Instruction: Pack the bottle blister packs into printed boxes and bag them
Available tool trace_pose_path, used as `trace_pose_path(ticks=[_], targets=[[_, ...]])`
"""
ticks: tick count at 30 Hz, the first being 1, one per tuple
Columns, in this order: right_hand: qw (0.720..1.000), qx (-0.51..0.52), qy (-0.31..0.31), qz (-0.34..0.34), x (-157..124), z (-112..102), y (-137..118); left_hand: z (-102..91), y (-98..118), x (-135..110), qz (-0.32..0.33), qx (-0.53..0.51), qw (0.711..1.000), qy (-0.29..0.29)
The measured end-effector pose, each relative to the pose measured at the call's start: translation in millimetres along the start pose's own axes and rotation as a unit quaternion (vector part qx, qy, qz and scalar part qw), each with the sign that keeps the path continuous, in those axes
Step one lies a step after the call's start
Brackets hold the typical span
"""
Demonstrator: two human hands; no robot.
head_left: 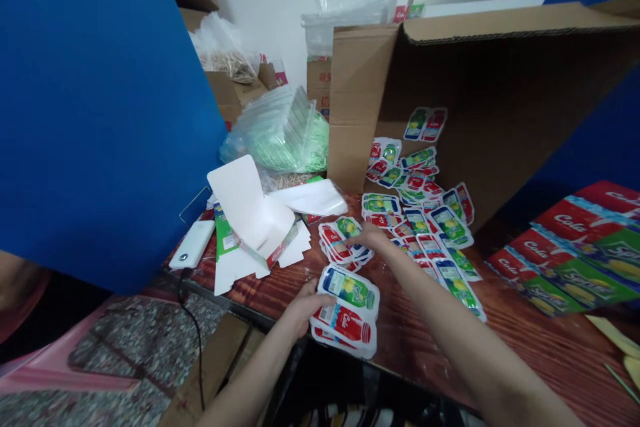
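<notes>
My left hand (303, 307) is closed on the left edge of a small stack of flat twin packs (349, 312), printed with green lemon and red Cola bottle shapes. The stack is over the table's front edge, thumb on top. Just beyond it, my right hand (373, 237) reaches its outstretched fingers over another small pile of twin packs (334, 244) and touches it. To the right, a heap of loose twin packs (430, 247) spills out of a large cardboard box (357, 107) lying on its side.
An unfolded white carton (250, 207) lies left of my hands, beside a white corded device (193, 244). Clear plastic trays (275, 123) are stacked behind. Filled Cola cartons (565, 247) stand at right. Blue panels (100, 107) flank the table; a pink stool (85, 373) is at left.
</notes>
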State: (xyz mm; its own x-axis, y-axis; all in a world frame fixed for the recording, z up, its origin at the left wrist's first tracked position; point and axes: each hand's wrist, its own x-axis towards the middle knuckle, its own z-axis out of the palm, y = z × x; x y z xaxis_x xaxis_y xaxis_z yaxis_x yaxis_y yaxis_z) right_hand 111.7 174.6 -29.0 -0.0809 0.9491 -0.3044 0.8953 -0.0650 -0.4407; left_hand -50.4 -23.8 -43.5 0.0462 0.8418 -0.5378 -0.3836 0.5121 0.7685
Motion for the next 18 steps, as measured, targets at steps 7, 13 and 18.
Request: trace_pose_path(ticks=[7, 13, 18], targets=[[0.975, 0.214, -0.034, 0.041, -21, 1, 9, -1.6, -1, 1, -0.013, 0.003, 1.0, -0.012], [0.925, 0.374, -0.053, 0.043, -46, -16, 25, -5.4, -1, 3, -0.022, 0.0, 0.999, -0.035], [0.892, 0.449, -0.044, 0.021, -78, -54, 56, -5.1, 7, 11, -0.048, 0.017, 0.995, -0.083]])
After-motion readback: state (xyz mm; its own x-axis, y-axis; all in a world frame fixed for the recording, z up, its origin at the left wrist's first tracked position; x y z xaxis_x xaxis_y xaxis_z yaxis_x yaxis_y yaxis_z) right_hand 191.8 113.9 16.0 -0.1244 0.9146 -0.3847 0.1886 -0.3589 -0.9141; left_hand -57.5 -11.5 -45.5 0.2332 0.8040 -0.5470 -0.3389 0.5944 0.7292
